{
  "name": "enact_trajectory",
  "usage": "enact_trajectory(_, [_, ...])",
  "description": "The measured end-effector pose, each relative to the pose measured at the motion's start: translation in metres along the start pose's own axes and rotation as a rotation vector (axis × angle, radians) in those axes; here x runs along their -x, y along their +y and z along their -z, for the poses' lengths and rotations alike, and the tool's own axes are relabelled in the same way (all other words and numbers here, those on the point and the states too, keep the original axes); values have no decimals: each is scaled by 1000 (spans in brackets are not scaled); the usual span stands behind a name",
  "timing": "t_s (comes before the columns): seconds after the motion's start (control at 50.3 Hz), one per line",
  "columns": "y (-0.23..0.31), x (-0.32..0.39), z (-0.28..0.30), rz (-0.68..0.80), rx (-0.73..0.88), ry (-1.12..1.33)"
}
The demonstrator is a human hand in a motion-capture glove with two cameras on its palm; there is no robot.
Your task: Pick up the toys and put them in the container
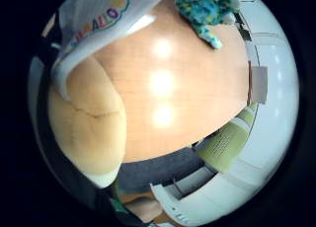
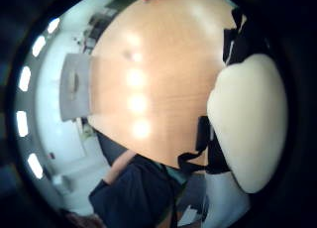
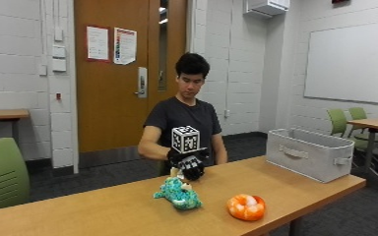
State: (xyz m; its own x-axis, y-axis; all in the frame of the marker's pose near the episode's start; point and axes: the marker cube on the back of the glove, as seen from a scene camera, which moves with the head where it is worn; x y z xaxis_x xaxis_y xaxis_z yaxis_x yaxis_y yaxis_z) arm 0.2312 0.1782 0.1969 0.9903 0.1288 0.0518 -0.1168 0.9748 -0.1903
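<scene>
Nearest the outside camera, an orange-and-white plush toy [image 3: 246, 206] sits on the wooden tabletop [image 3: 110, 206], close to the front edge. Just beside it, slightly further back, lies a teal plush toy [image 3: 178, 193] with a mottled blue-green-yellow pattern; the two are near each other but not touching. The teal toy [image 1: 205, 10] also shows in the little-finger-side palm view, lying on the wood with a patterned limb stretched out.

Behind and slightly above the teal toy, the gloved right hand [image 3: 190, 166] hangs over the tabletop, forearm raised in front of the person's chest, fingers pointing down. A small pale piece shows just under the fingers [image 3: 193, 172]; what it is cannot be made out from this view. In the little-finger-side palm view a rounded tan, bun-shaped soft toy [image 1: 89, 128] fills much of the picture, close against the palm, with a white tag or cloth printed with coloured letters [image 1: 98, 15] beside it. Whether the fingers are curled round it cannot be told. The thumb-side palm view shows a pale rounded form [image 2: 247, 119] beside the black straps, over bare wood.

Further along the tabletop, well apart from the toys and toward its far end, stands the grey fabric container [image 3: 310, 153], rectangular, open at the top, with a handle on its side.
</scene>
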Motion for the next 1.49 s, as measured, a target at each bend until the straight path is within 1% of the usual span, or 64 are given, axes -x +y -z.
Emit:
enact_trajectory(0.079, [1,5,0,9,-32,42])
enact_trajectory(0.199, [-10,7,4,36,-6,109])
enact_trajectory(0.298, [-16,10,10,75,-48,96])
enact_trajectory(0.378, [-21,1,20,59,-97,47])
enact_trajectory(0.457, [-31,-10,34,15,-112,42])
enact_trajectory(0.616, [-48,-5,82,-29,-114,48])
enact_trajectory(0.735, [-63,22,145,-49,-155,24])
enact_trajectory(0.835, [-76,63,206,-32,-238,-2])
enact_trajectory(0.914, [-85,106,248,-3,-275,-20])
enact_trajectory(1.073, [-110,226,306,58,-317,-61])
enact_trajectory(1.292, [-120,371,330,162,-351,-65])
enact_trajectory(1.371, [-117,425,329,171,-374,-75])
enact_trajectory(1.49, [-109,498,316,225,-358,-108])
